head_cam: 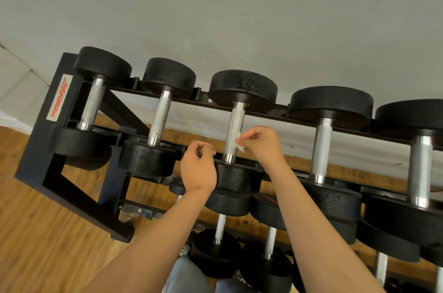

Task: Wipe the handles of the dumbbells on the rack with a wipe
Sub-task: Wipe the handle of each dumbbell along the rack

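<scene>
Pinching wipe (240, 142): right hand (262, 146); red-lettered label (60, 98).

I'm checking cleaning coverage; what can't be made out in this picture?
Head view: most of the wipe is hidden in the right hand; only a white corner shows.
Head view: the left hand has curled fingers, so whether it holds anything is unclear.
Head view: the far-right dumbbell is cut off by the frame edge.
Head view: the lower-row dumbbells sit partly behind the arms and top row.
</scene>
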Action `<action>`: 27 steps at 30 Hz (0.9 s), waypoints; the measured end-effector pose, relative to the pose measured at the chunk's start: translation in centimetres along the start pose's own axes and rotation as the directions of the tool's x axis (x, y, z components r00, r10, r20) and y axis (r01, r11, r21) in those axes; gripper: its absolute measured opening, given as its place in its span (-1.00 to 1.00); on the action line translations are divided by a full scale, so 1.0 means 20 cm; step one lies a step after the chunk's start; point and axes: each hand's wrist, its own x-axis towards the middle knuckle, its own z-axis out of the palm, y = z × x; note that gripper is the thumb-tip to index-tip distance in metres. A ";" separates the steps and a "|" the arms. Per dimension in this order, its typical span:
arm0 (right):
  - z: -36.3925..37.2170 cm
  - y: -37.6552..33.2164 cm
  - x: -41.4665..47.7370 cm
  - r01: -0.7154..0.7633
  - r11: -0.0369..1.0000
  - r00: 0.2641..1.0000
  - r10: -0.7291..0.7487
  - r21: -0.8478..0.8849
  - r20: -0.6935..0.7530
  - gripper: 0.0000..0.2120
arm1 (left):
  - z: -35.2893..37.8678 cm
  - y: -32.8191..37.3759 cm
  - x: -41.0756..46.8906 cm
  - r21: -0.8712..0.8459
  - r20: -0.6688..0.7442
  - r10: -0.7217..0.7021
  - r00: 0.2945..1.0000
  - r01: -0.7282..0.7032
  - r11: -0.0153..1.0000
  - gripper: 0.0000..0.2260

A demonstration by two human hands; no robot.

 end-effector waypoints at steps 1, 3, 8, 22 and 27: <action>0.01 0.02 -0.02 -0.012 1.000 1.000 0.012 0.013 0.008 -0.89 | 0.00 0.00 0.00 -0.003 -0.001 0.003 1.000 -0.003 1.000 -0.85; 0.02 0.05 -0.08 -0.039 0.999 0.998 0.038 0.020 0.048 -0.89 | 0.00 0.00 0.00 -0.012 -0.004 0.006 1.000 -0.006 1.000 -0.85; 0.01 0.03 -0.07 -0.087 0.994 0.995 0.084 0.062 0.055 -0.93 | 0.00 0.00 0.00 -0.010 0.000 0.010 1.000 -0.010 1.000 -0.85; 0.04 -0.02 -0.06 -0.049 0.989 0.994 0.062 0.139 -0.087 -0.83 | 0.00 0.00 0.01 -0.018 -0.002 0.003 1.000 -0.003 1.000 -0.83; 0.03 -0.02 -0.06 -0.105 0.984 0.992 0.113 0.145 -0.047 -0.81 | 0.00 -0.01 0.01 -0.007 0.002 0.011 1.000 -0.011 1.000 -0.84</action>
